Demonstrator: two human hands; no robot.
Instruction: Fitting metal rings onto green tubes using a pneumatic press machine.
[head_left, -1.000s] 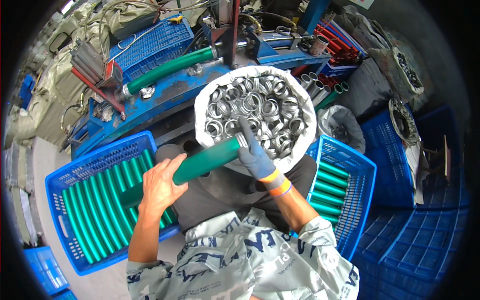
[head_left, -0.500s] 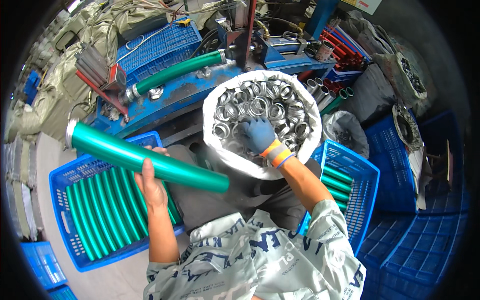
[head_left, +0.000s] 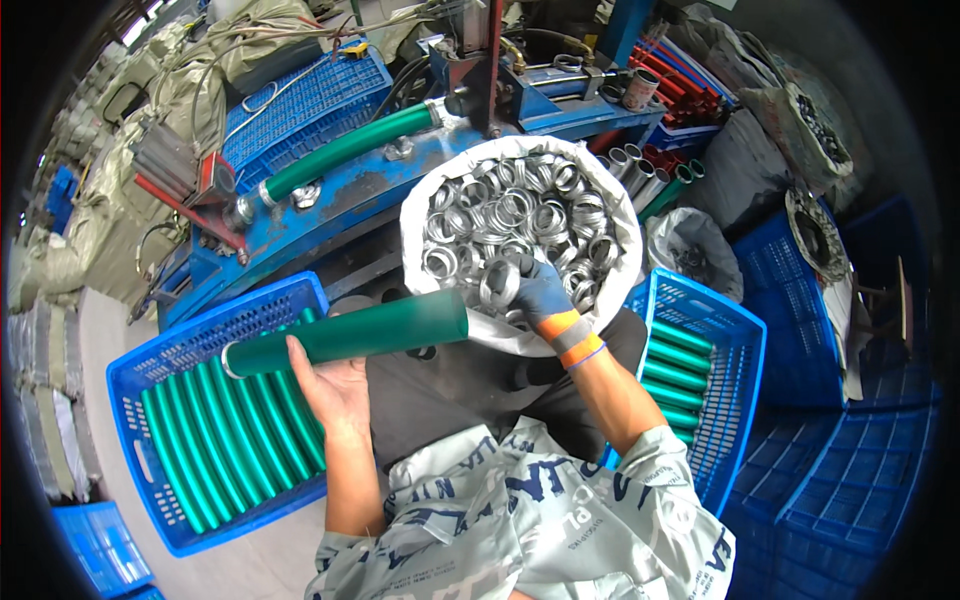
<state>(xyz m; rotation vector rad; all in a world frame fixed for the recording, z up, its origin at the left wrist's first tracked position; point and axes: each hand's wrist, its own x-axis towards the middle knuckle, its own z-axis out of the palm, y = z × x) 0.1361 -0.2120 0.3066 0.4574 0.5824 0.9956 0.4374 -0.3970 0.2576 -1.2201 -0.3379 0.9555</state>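
My bare left hand (head_left: pixel 338 390) is closed around a green tube (head_left: pixel 350 332), thumb on the near side. The tube lies nearly level above the left crate, with a pale ring at its left end and its right end beside the white sack. My right hand (head_left: pixel 545 292), in a blue-grey glove with an orange cuff, pinches a silver metal ring (head_left: pixel 499 283). That ring is close to the tube's right end but apart from it. Below and behind it, the round white sack (head_left: pixel 421 215) is full of loose metal rings (head_left: pixel 515 207).
Blue crates of green tubes stand at left (head_left: pixel 128 430) and right (head_left: pixel 745 400). Ahead, a blue machine bench (head_left: pixel 345 205) carries another green tube (head_left: pixel 350 150) between its ends. Stacked blue crates (head_left: pixel 835 460) and sacks line the right side.
My right hand has come up out of the rings with one metal ring. The tube has turned from slanting down rightward to nearly level, its left end dropping nearer.
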